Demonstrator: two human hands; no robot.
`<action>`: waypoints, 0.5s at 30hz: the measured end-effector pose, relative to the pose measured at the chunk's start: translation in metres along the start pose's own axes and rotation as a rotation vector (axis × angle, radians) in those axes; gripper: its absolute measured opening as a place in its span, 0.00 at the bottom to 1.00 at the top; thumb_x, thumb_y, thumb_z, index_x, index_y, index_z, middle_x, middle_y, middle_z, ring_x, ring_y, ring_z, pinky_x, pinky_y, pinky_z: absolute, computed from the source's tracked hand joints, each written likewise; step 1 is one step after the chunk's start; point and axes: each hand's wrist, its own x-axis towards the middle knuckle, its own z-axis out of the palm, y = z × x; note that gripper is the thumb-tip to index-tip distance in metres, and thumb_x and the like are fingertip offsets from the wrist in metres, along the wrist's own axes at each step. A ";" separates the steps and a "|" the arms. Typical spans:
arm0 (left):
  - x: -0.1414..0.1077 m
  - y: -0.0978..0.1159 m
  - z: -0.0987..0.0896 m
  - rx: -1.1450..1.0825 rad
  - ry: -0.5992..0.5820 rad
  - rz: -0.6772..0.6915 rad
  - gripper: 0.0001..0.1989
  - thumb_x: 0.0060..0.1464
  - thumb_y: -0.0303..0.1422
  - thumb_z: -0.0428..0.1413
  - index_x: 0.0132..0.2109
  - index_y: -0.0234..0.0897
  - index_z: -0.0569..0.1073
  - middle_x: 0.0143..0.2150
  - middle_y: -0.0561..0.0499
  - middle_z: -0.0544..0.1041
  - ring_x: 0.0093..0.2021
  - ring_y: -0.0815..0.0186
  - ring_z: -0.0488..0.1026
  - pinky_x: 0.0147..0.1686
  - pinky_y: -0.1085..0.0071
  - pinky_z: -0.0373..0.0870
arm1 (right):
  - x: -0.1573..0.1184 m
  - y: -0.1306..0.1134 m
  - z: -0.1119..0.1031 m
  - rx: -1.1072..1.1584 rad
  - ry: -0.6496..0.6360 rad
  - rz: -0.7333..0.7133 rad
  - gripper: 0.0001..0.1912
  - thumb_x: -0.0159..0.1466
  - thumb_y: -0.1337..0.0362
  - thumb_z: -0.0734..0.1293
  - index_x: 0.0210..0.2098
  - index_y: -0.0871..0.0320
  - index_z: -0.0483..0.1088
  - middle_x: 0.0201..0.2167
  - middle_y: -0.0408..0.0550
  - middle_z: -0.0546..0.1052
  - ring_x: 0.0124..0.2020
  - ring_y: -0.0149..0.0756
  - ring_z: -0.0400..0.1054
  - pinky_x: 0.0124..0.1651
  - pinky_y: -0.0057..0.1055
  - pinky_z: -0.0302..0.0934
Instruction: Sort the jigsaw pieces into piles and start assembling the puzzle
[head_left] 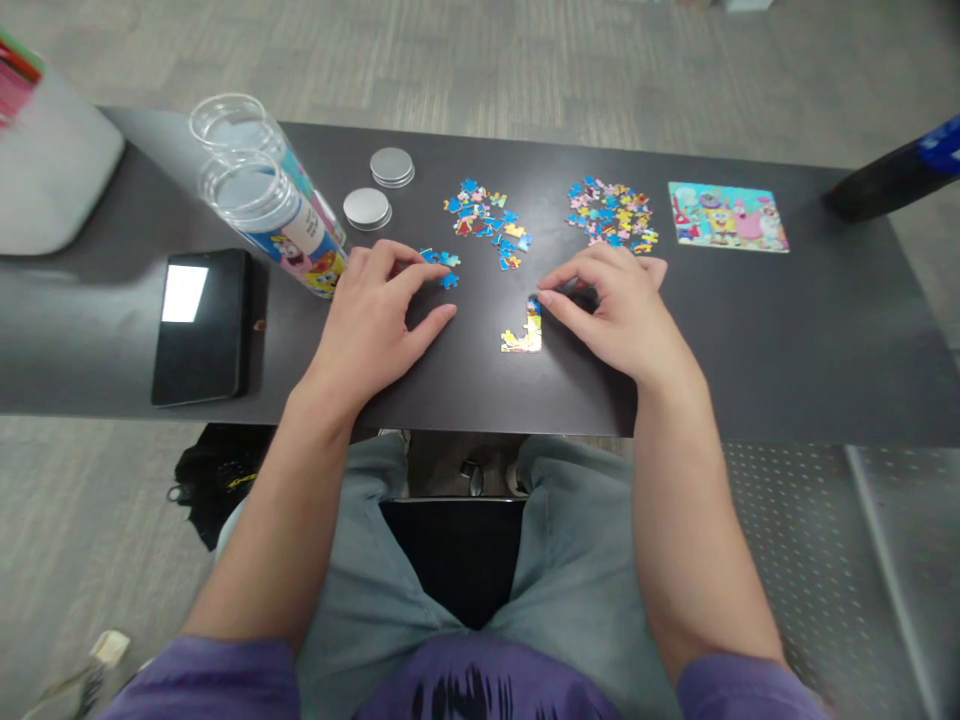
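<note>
Several joined puzzle pieces (531, 335) form a small L shape on the dark table (465, 390). My right hand (619, 310) is at the upper right of this shape, thumb and forefinger close together by its top piece; whatever lies between the fingertips is too small to make out. My left hand (382, 315) rests palm down with fingers apart, its fingertips beside a few loose blue pieces (448, 281). Beyond the hands lie two piles of loose pieces, one in the middle (484, 215) and one to the right (611, 212).
A picture card (727, 217) lies at the right, near a dark bottle (885, 180). Two clear-topped cans (292, 240) stand at the left, with two silver lids (367, 207) beside them. A black tablet (201, 325) lies nearer the left front edge.
</note>
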 end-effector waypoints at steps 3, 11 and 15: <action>-0.005 0.002 0.005 0.049 -0.036 -0.007 0.23 0.84 0.43 0.65 0.78 0.52 0.86 0.78 0.38 0.83 0.78 0.33 0.76 0.81 0.31 0.76 | 0.000 -0.004 -0.002 -0.015 0.002 -0.016 0.12 0.83 0.53 0.71 0.55 0.39 0.90 0.62 0.54 0.90 0.66 0.70 0.83 0.78 0.77 0.62; -0.013 0.006 0.000 0.000 -0.123 0.011 0.27 0.85 0.45 0.62 0.83 0.53 0.85 0.88 0.38 0.77 0.85 0.28 0.71 0.83 0.25 0.72 | 0.010 -0.001 0.018 -0.029 0.005 -0.098 0.20 0.83 0.52 0.73 0.70 0.42 0.88 0.68 0.60 0.86 0.74 0.74 0.78 0.74 0.72 0.62; -0.016 0.002 -0.002 -0.029 -0.120 0.000 0.33 0.84 0.47 0.63 0.88 0.52 0.78 0.90 0.38 0.76 0.86 0.29 0.71 0.85 0.27 0.70 | 0.014 0.000 0.028 -0.044 0.009 -0.107 0.23 0.83 0.49 0.74 0.74 0.38 0.86 0.73 0.59 0.84 0.75 0.75 0.75 0.74 0.74 0.62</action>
